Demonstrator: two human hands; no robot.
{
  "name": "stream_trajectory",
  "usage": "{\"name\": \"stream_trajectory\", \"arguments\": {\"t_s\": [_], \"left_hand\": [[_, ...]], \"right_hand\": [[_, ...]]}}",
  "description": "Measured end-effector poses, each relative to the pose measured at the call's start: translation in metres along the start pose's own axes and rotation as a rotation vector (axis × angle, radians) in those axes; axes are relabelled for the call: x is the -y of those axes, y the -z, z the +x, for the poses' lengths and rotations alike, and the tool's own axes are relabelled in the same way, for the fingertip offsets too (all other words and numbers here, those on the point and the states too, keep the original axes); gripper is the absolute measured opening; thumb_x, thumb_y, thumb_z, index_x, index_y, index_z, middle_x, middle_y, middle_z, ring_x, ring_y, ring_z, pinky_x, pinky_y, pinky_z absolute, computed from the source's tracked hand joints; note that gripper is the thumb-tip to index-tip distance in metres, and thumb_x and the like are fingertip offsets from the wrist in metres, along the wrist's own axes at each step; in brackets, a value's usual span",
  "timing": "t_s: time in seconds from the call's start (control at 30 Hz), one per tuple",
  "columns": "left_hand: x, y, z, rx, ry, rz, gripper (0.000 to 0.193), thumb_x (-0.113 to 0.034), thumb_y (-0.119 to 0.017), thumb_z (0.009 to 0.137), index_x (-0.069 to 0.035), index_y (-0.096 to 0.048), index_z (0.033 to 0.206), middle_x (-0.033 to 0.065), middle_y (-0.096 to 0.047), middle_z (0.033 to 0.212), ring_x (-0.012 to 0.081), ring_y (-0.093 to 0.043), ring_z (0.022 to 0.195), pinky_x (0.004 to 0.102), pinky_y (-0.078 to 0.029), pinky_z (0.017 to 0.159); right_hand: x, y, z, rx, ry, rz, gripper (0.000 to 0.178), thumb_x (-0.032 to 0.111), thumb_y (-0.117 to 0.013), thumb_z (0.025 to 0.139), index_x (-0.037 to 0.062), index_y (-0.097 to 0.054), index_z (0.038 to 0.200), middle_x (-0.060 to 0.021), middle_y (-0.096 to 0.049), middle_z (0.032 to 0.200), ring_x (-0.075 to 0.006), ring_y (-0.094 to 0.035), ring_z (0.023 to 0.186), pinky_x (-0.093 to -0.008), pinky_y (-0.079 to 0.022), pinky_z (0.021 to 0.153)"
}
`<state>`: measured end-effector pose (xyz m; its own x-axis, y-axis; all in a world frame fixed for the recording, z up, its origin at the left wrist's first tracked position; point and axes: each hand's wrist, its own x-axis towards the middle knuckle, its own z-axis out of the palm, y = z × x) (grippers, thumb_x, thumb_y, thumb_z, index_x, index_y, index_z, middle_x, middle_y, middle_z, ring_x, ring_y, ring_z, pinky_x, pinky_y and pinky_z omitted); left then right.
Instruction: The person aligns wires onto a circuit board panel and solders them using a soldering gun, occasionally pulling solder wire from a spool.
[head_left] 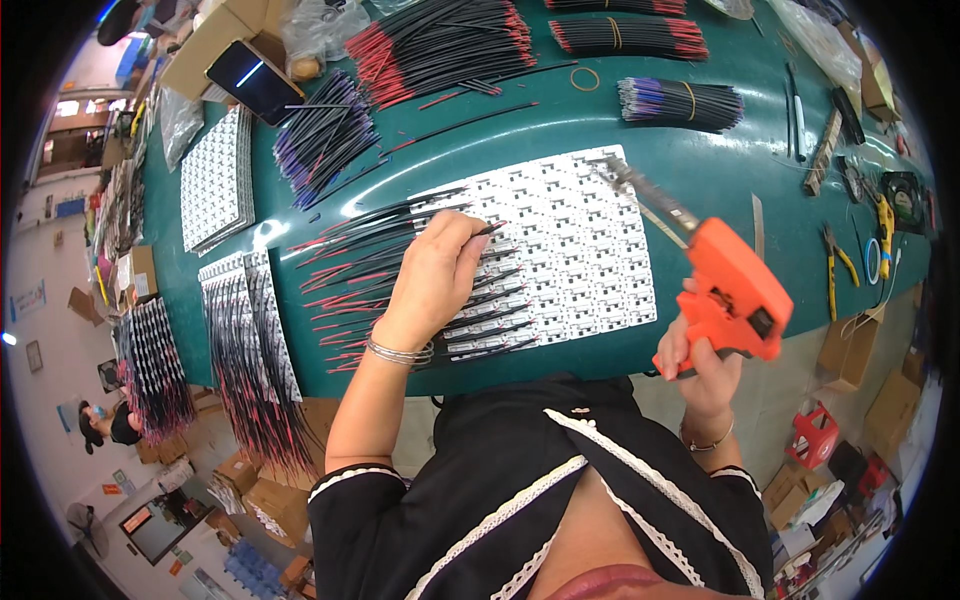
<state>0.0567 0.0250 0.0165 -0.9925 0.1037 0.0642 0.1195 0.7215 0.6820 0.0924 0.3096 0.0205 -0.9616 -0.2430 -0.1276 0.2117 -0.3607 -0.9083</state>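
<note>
My left hand (440, 262) rests over a white sheet of small circuit boards (590, 255), its thumb and fingers pinched on a thin black wire (490, 229). Several black wires with red ends (350, 280) lie along the sheet's left side, partly covered by that hand. My right hand (708, 372) grips the handle of an orange soldering gun (738, 280), its fingers wrapped round it. The gun's metal tip points toward the sheet's far right corner, away from the left hand. Whether the tip touches the sheet, I cannot tell.
Black wire bundles (440, 45) and purple-ended wires (325, 140) lie farther back, near a phone (253, 82). At left are a stack of white board sheets (217, 180) and wired sheets (250, 340) overhanging the table edge. Yellow-handled pliers (838, 265) lie at right.
</note>
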Motion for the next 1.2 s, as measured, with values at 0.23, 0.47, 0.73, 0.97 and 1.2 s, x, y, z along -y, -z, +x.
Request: {"name": "stream_trajectory", "arguments": {"t_s": [0.23,0.47,0.73,0.97,1.2], "left_hand": [[-0.009,0.000,0.007,-0.012,0.066,0.041,0.010,-0.005,-0.060,0.074,0.001,-0.059,0.081,0.0118,-0.057,0.073,0.0257,-0.055,0.063,0.0315,-0.045,0.060],[0.000,-0.008,0.010,-0.023,0.084,0.134,0.012,-0.008,-0.064,0.072,0.000,-0.060,0.079,0.0125,-0.058,0.073,0.0247,-0.055,0.058,0.0313,-0.044,0.055],[0.004,-0.012,0.010,-0.024,0.032,0.151,0.010,-0.009,-0.063,0.072,-0.001,-0.060,0.077,0.0113,-0.057,0.072,0.0270,-0.054,0.062,0.0340,-0.043,0.057],[0.005,-0.013,0.011,-0.023,0.023,0.170,0.011,-0.009,-0.064,0.071,0.000,-0.060,0.077,0.0119,-0.058,0.072,0.0269,-0.056,0.062,0.0334,-0.044,0.057],[0.002,-0.014,0.013,-0.012,0.026,0.171,0.010,-0.008,-0.062,0.071,0.000,-0.060,0.076,0.0126,-0.058,0.071,0.0289,-0.056,0.065,0.0349,-0.044,0.059]], "right_hand": [[-0.021,-0.015,0.000,-0.002,-0.167,-0.144,0.017,0.016,-0.051,0.084,0.0012,-0.046,0.078,-0.0030,-0.046,0.054,-0.0095,-0.045,0.041,-0.0226,-0.039,0.040],[-0.028,-0.015,0.000,0.033,-0.220,-0.144,0.018,0.015,-0.050,0.085,0.0022,-0.047,0.072,-0.0021,-0.045,0.050,-0.0092,-0.045,0.041,-0.0224,-0.039,0.041],[-0.033,-0.013,0.001,0.058,-0.233,-0.155,0.021,0.014,-0.051,0.085,-0.0041,-0.047,0.096,-0.0015,-0.046,0.054,-0.0080,-0.045,0.042,-0.0219,-0.040,0.042],[-0.031,-0.016,0.005,0.079,-0.249,-0.164,0.015,0.014,-0.051,0.086,-0.0001,-0.047,0.089,-0.0010,-0.046,0.054,-0.0077,-0.046,0.043,-0.0213,-0.039,0.040],[-0.031,-0.014,0.004,0.071,-0.257,-0.188,0.015,0.015,-0.051,0.086,0.0012,-0.046,0.085,-0.0010,-0.046,0.054,-0.0080,-0.046,0.042,-0.0216,-0.039,0.040]]}}
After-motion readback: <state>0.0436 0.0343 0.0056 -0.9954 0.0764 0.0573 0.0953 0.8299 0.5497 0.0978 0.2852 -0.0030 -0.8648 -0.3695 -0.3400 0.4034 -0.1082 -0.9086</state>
